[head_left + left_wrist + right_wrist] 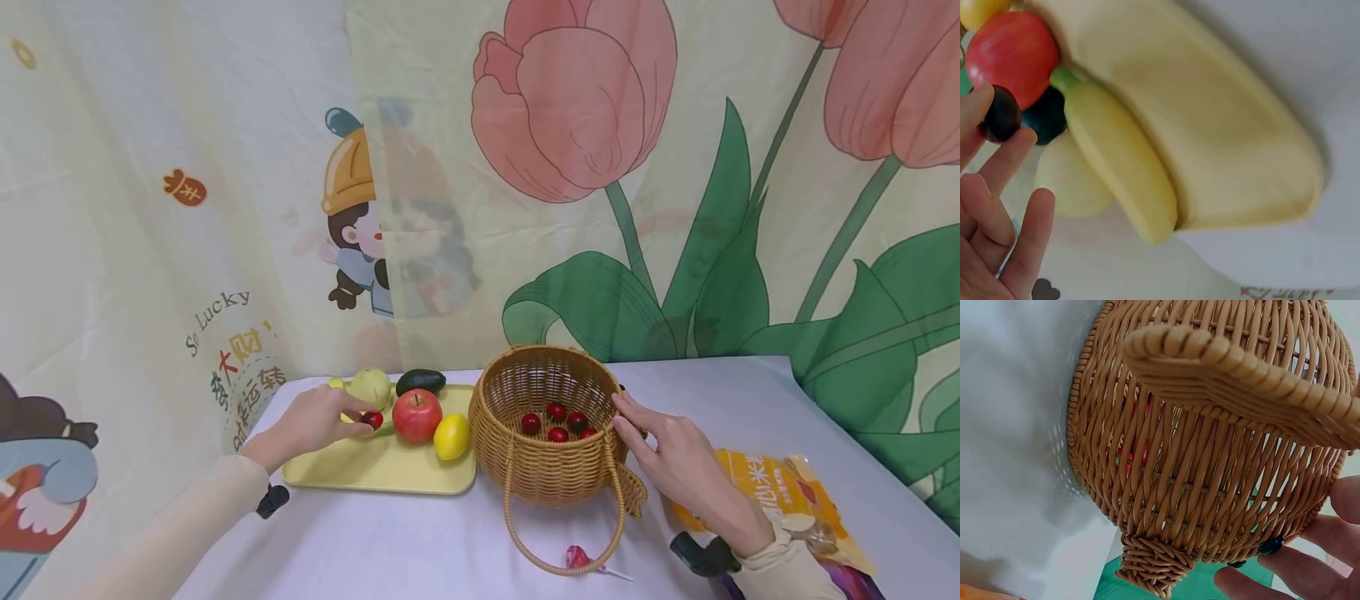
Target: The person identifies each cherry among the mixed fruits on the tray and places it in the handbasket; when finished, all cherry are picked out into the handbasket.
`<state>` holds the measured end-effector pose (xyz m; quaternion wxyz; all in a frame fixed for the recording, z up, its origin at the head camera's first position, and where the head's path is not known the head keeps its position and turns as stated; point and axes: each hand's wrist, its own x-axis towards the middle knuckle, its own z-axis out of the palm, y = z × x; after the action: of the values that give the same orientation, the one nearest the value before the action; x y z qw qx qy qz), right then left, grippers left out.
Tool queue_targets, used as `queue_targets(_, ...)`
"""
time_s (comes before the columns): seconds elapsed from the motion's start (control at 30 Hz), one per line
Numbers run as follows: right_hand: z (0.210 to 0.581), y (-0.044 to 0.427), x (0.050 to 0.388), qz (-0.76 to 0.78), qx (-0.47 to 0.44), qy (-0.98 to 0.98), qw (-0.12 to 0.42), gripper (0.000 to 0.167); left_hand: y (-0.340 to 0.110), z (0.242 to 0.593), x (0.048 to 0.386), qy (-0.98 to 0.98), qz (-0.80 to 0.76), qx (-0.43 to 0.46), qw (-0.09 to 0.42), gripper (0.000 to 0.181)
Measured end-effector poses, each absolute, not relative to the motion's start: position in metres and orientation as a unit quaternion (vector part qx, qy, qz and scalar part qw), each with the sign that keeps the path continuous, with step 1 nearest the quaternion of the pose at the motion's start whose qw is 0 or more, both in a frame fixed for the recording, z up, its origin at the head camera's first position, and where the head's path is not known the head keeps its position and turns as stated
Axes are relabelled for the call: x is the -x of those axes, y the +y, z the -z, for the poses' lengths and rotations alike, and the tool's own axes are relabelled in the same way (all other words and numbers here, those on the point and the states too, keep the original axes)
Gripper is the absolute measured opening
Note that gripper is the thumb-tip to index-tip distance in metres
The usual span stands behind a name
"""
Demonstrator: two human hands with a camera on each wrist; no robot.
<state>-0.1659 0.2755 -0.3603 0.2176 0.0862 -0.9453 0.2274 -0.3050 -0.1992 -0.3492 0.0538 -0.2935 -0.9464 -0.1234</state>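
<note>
My left hand (318,421) pinches a dark red cherry (372,420) between thumb and fingertips above a yellow tray (352,477). Close by on the tray lie a red apple (417,416), a yellow lemon (452,437), a pale green round fruit (371,387) and a dark eggplant (420,382). The left wrist view shows a banana (1116,162) with a green tip. A brown wicker basket (551,475) stands beside the tray, several cherries (557,434) inside. My right hand (678,458) touches the basket's right rim with fairly straight fingers.
The basket's handle (510,521) hangs down in front, over a pink lollipop (576,557) on the white table (405,542). An orange printed bag (795,492) lies at the right, partly behind my right forearm. A patterned curtain (420,167) rises behind the table.
</note>
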Motion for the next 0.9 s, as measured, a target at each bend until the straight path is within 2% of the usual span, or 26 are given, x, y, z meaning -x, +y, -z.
queue_targets(0.2,0.360,0.275,0.165,-0.226,-0.085,-0.945,0.220,0.046,-0.198,0.316,0.313,-0.941,0.142,0.305,0.046,0.032)
queue_targets(0.4,0.360,0.276,0.166,-0.228,-0.087,-0.944,0.221,0.046,-0.176,0.287,0.323,-0.941,0.151,0.297,0.050,0.032)
queue_targets(0.63,0.361,0.275,0.166,-0.230,-0.082,-0.944,0.222,0.046,-0.123,0.260,0.337,-0.929,0.144,0.337,0.055,0.035)
queue_targets(0.9,0.361,0.274,0.166,-0.231,-0.077,-0.945,0.220,0.046,-0.055,0.238,0.341,-0.909,0.137,0.393,0.009,0.033)
